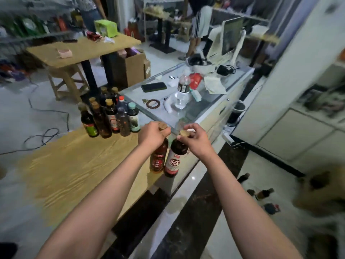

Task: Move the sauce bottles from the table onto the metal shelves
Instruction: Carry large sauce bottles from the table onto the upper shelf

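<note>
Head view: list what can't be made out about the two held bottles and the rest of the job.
- Left hand covers the neck of the amber bottle.
- Right hand hides the neck of the dark bottle; its label text is too blurred to read.
- Bottle cluster: rear ones overlap, count unclear.
- Metal shelves: blurred at the frame edges, the target spot unidentifiable.

**Two sauce bottles lifted, the rest clustered on the bench**

An amber glass sauce bottle with a red label [158, 157] and a dark sauce bottle with a white-and-red label [174, 161], both tan-capped, hang side by side by their necks at the right edge of the light wooden bench [74, 165]. A tight cluster of dark capped sauce bottles [110, 114] stands upright at the bench's far end.
</note>
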Available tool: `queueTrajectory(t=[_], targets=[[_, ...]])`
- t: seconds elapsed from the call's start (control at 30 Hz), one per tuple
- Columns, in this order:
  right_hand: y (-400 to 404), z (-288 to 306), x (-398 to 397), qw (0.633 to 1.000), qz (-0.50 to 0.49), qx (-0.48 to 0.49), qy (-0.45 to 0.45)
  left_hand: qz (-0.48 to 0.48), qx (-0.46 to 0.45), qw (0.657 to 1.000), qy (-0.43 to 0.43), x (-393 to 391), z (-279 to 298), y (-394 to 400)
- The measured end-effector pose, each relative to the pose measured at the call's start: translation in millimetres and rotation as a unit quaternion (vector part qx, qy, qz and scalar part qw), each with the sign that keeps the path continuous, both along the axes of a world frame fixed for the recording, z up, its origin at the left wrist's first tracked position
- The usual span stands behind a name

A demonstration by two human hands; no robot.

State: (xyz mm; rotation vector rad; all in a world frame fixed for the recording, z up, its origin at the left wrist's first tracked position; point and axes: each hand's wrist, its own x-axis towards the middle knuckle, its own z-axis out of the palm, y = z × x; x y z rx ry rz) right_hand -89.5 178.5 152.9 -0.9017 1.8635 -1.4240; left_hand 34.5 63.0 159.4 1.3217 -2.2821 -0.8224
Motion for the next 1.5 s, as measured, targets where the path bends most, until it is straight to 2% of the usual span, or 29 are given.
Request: queueTrajectory(t=[0.2, 0.37, 0.53, 0.67, 0.9, 0.97, 1.2, 1.5], targets=[[97, 63, -98, 0.989, -0.085, -0.079, 0.089, -0.118, -0.093, 0.987, 0.049, -129, 69, 88], [196, 96, -193, 0.959, -0.203, -0.162, 0.116, -0.210, -0.081, 0.969, 0.101, -252, 105, 173], [298, 123, -272, 0.932, -0.270, -0.192, 0.149, -0.270, -0.052, 0.945, 0.176, -355, 131, 267], [377, 144, -319, 0.910, -0.330, -0.185, 0.168, -0.337, -0.031, 0.918, 0.206, -420, 147, 340], [496, 178, -373, 0.871, -0.417, -0.213, 0.152, -0.440, -0.053, 0.869, 0.218, -502, 192, 460], [526, 187, -385, 0.851, -0.450, -0.222, 0.157, -0.476, -0.018, 0.848, 0.231, -524, 205, 490], [608, 244, -431, 0.777, -0.544, -0.254, 0.189, -0.571, 0.173, 0.740, 0.311, -600, 265, 589], [680, 314, -503, 0.696, -0.633, -0.205, 0.271, -0.632, 0.342, 0.596, 0.359, -697, 322, 677]])
